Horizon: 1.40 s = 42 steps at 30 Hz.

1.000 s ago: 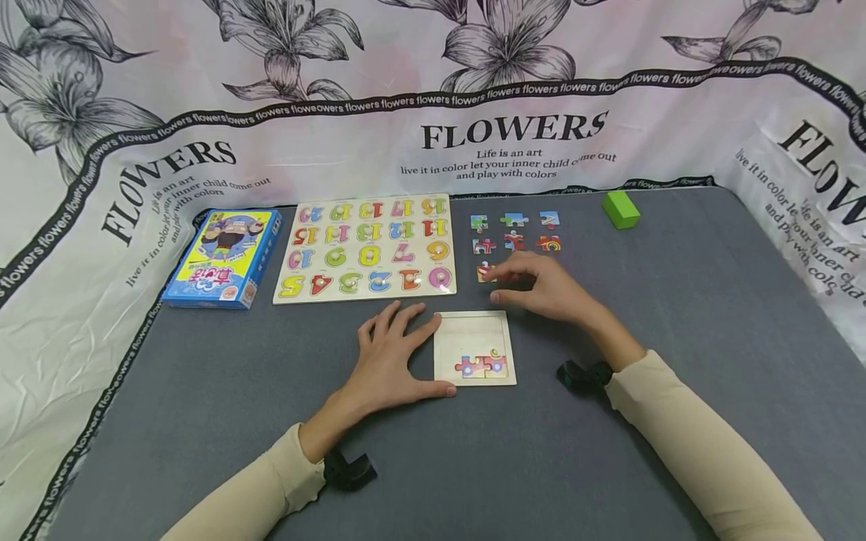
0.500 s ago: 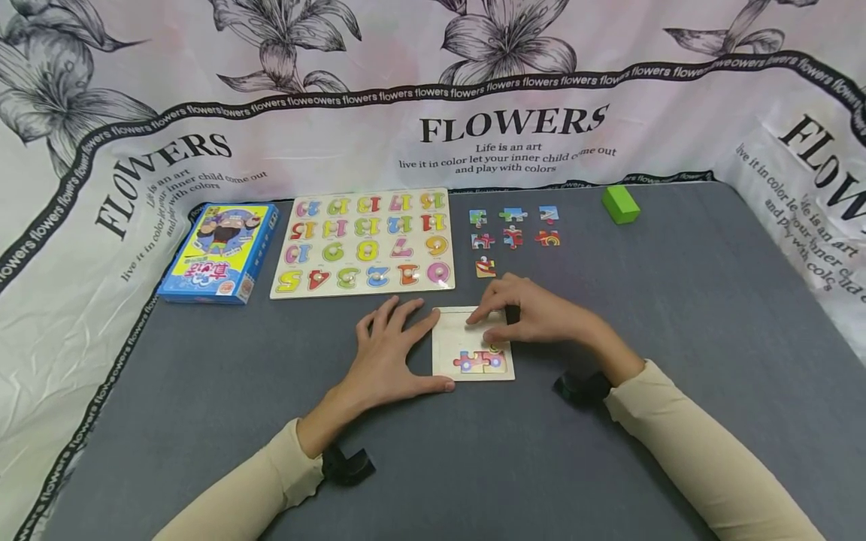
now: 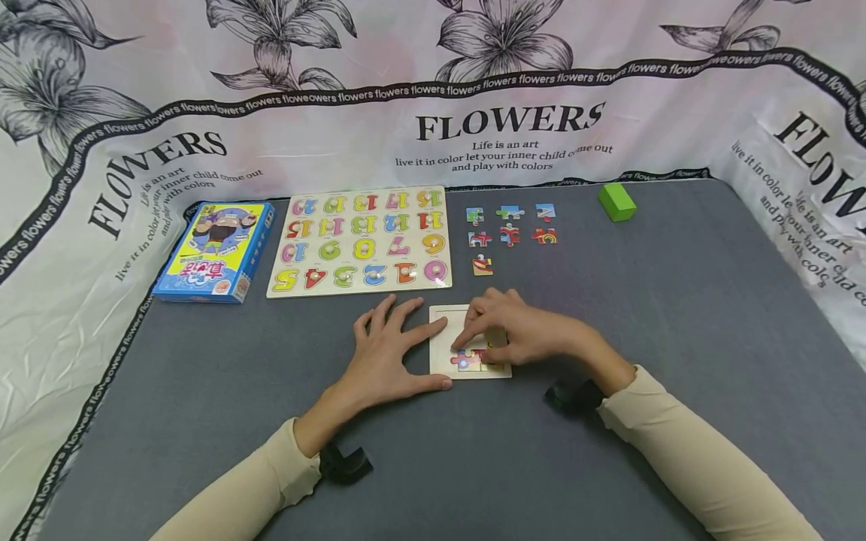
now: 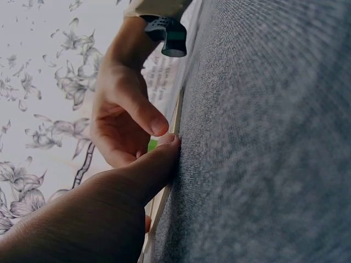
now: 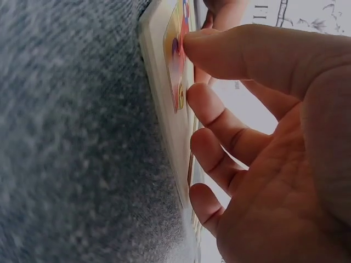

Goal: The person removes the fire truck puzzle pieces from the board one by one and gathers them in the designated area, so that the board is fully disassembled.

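A shallow wooden puzzle tray lies on the table with joined jigsaw pieces at its near side. My left hand has its fingers spread, with thumb and index finger touching the tray's left corners. Over the tray is my right hand, fingers loosely bent, thumb and index finger apart. Its thumb touches the red-and-yellow piece in the right wrist view. From above, that hand hides part of the pieces and the tray's right side. In the left wrist view, the left thumb lies against the tray edge.
Several loose jigsaw pieces lie in rows beyond the tray. A wooden number board and a blue-and-yellow box are at the back left. A green block stands at the back right, near the flowered cloth.
My right hand has moved from beside the nearest loose piece down and left, onto the joined pieces in the tray. The loose pieces keep their places; my left hand stays at the tray.
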{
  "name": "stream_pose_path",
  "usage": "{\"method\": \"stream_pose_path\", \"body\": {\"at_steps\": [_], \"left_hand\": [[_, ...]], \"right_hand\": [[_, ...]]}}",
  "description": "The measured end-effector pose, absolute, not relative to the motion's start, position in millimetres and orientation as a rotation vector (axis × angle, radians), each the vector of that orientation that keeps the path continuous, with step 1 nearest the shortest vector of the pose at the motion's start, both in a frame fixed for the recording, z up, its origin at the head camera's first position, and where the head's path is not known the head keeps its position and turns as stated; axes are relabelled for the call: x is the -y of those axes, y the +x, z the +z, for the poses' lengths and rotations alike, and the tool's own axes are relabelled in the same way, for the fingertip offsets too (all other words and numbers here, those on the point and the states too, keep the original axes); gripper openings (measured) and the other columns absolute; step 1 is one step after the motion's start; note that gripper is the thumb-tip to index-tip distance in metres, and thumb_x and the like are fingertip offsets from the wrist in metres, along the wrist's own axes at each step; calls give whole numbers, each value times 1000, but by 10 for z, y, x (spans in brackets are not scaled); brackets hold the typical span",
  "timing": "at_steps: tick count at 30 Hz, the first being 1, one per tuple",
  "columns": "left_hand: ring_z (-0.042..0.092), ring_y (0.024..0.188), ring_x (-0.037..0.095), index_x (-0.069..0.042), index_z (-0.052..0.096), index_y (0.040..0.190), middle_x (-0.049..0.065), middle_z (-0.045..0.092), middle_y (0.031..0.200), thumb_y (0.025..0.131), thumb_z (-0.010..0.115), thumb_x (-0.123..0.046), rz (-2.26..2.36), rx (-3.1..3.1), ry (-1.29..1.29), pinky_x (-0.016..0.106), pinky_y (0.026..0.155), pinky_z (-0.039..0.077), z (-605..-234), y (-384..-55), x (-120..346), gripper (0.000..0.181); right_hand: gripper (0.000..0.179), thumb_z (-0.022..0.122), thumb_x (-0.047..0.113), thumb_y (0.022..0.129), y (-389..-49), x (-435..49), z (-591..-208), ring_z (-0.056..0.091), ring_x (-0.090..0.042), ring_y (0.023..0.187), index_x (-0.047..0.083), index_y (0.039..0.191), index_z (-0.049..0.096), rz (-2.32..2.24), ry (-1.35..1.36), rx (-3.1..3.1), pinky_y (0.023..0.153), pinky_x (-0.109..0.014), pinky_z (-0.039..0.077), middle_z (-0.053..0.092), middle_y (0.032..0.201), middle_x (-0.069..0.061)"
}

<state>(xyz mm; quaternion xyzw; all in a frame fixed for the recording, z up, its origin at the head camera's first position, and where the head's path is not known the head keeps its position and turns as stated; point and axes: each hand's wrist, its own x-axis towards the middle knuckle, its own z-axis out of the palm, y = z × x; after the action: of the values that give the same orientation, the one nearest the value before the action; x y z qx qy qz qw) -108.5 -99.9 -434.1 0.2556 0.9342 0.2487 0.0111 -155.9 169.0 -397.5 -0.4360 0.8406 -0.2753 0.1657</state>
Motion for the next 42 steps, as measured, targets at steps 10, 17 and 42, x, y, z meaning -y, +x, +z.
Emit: {"method": "stream_pose_path", "body": {"at_steps": [10,17,42], "left_hand": [[13,155,43,-36,52,150,3,34,165,77,79,-65,741,-2910,838,70,112,9,-4353,-1093,988,83],[14,156,42,-34,52,150,0,36,165,78,78,-65,746,-2911,861,71,113,8,-4356,-1090,990,83],[13,156,41,-33,52,150,-1,35,166,78,78,-64,735,-2912,870,70,113,7,-4351,-1089,984,83]], "right_hand": [[43,77,9,86,-1552,-1698,-3977,41,-12,99,33,121,76,-762,-1225,-2370,84,-39,26,60,108,7],[43,77,7,85,-1555,-1701,-3956,41,-14,98,34,118,76,-771,-1221,-2346,85,-40,25,60,109,8],[44,79,9,83,-1552,-1698,-3946,43,-12,97,33,119,74,-752,-1262,-2350,83,-39,26,61,105,9]]}}
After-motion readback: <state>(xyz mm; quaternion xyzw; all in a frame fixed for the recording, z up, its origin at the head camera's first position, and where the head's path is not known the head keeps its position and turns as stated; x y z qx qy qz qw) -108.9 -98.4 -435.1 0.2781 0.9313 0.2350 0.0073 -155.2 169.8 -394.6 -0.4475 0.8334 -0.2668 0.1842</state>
